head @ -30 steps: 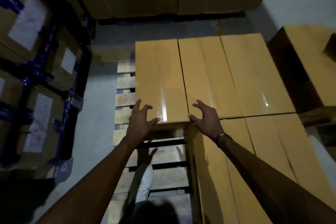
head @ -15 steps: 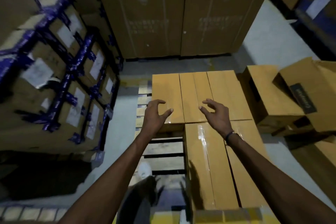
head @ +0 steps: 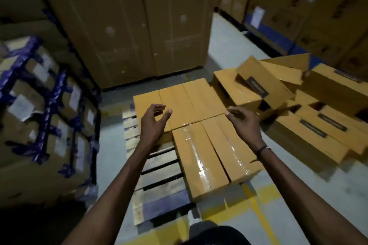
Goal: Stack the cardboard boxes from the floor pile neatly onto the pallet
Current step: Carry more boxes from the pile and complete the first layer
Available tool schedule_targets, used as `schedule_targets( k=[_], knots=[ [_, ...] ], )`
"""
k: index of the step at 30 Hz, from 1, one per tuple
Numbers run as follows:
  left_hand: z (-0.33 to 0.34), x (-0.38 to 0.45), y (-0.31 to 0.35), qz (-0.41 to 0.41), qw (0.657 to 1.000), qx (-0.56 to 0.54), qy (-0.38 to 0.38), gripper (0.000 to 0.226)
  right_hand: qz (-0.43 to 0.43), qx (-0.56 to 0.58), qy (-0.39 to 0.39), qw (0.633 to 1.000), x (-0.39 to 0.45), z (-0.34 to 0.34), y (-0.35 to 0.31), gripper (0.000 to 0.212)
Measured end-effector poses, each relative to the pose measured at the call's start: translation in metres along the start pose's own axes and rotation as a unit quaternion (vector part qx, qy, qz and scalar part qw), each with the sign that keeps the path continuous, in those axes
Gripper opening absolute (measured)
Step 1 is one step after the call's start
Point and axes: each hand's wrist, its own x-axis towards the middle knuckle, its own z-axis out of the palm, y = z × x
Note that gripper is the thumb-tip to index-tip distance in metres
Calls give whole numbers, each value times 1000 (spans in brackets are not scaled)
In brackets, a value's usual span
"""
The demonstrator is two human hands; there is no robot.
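Right of the pallet, tumbled boxes crowd the floor.

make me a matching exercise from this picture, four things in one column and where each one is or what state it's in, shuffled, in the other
Things
1. left hand
2. pallet
3. floor pile of boxes
4. wristband

Places or states
A. jumbled on the floor to the right of the pallet
B. worn on the right arm
C. open and empty, above the stacked boxes
D. bare wooden slats showing on its near left part

Pairs: 1-C, 2-D, 3-A, 4-B
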Motion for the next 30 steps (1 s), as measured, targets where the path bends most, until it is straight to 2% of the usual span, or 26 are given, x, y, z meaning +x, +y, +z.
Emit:
schedule_targets(
  k=[9, 17, 22, 25, 30],
  knots=[
    [129, -108, 93, 31, 982, -92, -159, 22, 84, -35, 149, 985, -158, -173, 35, 28],
    [282, -175, 170, 68, 953, -109, -274, 20, 132, -35, 299, 945, -226, -339, 90, 22],
    [400, -207, 220, 60, 943, -121, -304, 23, 153, -42, 342, 926, -243, -448, 143, 13],
    [463, -220, 251, 59, 940, -122, -314, 22, 161, -41, 356, 919, -243, -510, 171, 15],
    [541, -226, 290, 54, 940, -121, -314, 25, 165, -42, 338, 925, -215, -587, 202, 15]
  ],
)
